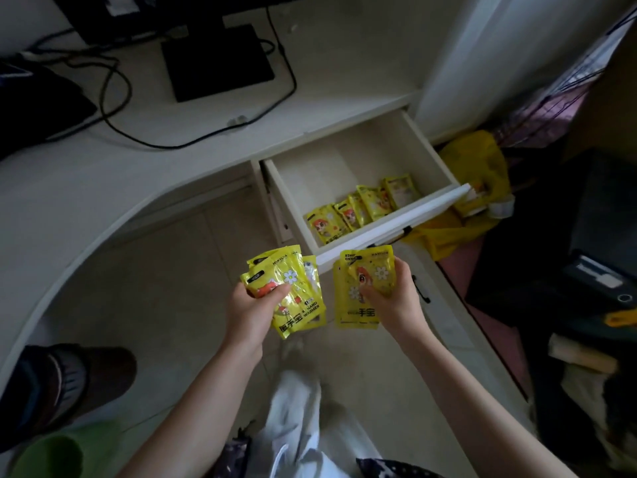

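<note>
My left hand [253, 307] grips a fanned bunch of yellow hand-warmer packets [294, 293], thumb on top. My right hand [391, 296] holds a second small stack of the same yellow packets [358, 270], fingers curled round its right edge. Both hands hover in front of an open white drawer [389, 224]. Inside the drawer, several more yellow packets [362, 207] stand in a row against the front panel. The rest of the drawer floor is bare.
A curved white desk [103, 174] carries a black monitor base [220, 60] and cables. A yellow plastic bag [479, 167] lies right of the drawer. Dark clutter fills the right side. A slipper [69, 381] and a green object [51, 453] sit lower left.
</note>
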`<state>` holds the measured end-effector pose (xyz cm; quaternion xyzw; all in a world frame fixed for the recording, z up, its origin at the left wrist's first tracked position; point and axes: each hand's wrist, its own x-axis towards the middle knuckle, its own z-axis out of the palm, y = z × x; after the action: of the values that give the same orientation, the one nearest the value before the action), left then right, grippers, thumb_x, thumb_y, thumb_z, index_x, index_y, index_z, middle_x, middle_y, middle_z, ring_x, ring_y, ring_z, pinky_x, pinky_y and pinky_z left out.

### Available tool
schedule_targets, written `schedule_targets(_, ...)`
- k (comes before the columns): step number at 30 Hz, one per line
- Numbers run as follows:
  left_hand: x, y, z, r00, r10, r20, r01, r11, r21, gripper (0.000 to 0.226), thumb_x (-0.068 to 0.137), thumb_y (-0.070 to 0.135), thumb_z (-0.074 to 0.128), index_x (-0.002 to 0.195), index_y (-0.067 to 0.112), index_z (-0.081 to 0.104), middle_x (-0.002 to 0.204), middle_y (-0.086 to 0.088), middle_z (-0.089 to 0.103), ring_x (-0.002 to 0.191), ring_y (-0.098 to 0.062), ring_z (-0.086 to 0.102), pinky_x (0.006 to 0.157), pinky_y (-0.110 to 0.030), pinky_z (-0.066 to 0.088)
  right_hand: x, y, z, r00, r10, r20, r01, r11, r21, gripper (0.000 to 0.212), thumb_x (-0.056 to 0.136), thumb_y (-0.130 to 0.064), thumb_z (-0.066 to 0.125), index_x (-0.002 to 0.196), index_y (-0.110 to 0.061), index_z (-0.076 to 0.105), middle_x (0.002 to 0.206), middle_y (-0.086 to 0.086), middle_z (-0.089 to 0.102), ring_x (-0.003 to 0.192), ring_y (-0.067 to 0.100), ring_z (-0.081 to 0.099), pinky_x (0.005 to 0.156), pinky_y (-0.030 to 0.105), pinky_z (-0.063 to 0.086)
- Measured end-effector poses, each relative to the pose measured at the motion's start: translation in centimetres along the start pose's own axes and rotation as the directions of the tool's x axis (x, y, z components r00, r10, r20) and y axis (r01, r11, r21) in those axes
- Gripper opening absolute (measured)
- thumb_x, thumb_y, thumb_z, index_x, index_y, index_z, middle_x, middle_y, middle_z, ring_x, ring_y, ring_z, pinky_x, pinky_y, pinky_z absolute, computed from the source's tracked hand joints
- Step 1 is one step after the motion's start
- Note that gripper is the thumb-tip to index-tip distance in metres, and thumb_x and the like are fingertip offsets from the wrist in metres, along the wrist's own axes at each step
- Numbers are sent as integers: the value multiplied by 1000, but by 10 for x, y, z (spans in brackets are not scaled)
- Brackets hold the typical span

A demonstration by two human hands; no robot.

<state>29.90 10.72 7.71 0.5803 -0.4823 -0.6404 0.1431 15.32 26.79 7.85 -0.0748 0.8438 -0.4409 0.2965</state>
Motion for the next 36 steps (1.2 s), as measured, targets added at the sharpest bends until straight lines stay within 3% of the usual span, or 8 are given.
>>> schedule_targets(5, 31, 23, 43, 1000, -4, 5, 4, 1000, 5, 32, 70, 11, 82, 94, 17, 63, 93, -5, 73, 81, -22, 72, 73, -45, 60, 58, -19, -17, 1000, -6, 7, 6, 999, -33, 45, 76, -28, 73, 116, -25, 52, 99, -5, 67, 95, 20, 66, 85, 48, 55)
schedule_targets(16, 120, 75, 129, 998, -57, -26, 57, 998, 2, 27, 72, 8, 80, 88, 19, 61, 89, -4, 71, 77, -26, 68, 72, -44, 58, 198, -60, -36, 995, 39, 92, -25, 989, -149, 35, 76, -33, 73, 103, -18, 57, 90, -3, 67, 87, 21, 67, 80, 43, 57)
schedule_targets(19, 137, 79, 147, 996, -62, -65, 63, 998, 15, 28, 72, 9, 81, 86, 20, 60, 84, 1, 68, 76, -19, 67, 77, -41, 57, 230, -65, -35, 990, 51, 129, -27, 983, -181, 47, 68, -40, 72, 107, -17, 58, 96, 1, 69, 90, 24, 67, 80, 48, 57)
schedule_targets(22, 159, 82, 168, 992, -60, -112, 63, 998, 26, 29, 71, 9, 81, 87, 21, 59, 85, 2, 68, 79, -20, 67, 78, -39, 56, 267, -71, -32, 980, 71, 187, -24, 970, -242, 40, 74, -33, 72, 108, -17, 58, 99, 3, 69, 92, 24, 67, 83, 47, 56)
schedule_targets(25, 180, 85, 187, 988, -64, -143, 78, 993, 94, 34, 71, 12, 82, 98, 15, 61, 92, -3, 70, 83, -23, 67, 73, -31, 51, 303, -76, -24, 966, 64, 249, 9, 959, -282, 40, 78, -28, 71, 113, -16, 57, 102, 3, 69, 94, 25, 67, 83, 45, 56)
schedule_targets(28, 206, 84, 201, 980, -71, -186, 96, 986, 133, 36, 72, 11, 81, 103, 10, 62, 94, -6, 70, 74, -20, 66, 61, -24, 48, 334, -78, -11, 947, 59, 314, 44, 950, -309, 44, 80, -24, 70, 118, -13, 53, 102, 7, 68, 89, 24, 66, 74, 41, 57)
schedule_targets(33, 247, 71, 215, 954, -121, -276, 150, 985, 87, 24, 71, 12, 81, 84, 21, 63, 83, -1, 69, 78, -20, 66, 74, -28, 50, 375, -75, 18, 917, 70, 393, 85, 928, -363, 47, 84, -19, 67, 126, -9, 47, 102, 8, 65, 88, 25, 64, 72, 39, 57)
schedule_targets(36, 268, 65, 222, 944, -135, -302, 167, 982, 83, 24, 70, 13, 81, 90, 17, 67, 84, -2, 71, 73, -17, 67, 67, -23, 46, 394, -69, 35, 906, 80, 417, 108, 907, -407, 48, 83, -21, 68, 126, -11, 47, 104, 8, 65, 94, 28, 64, 78, 41, 56)
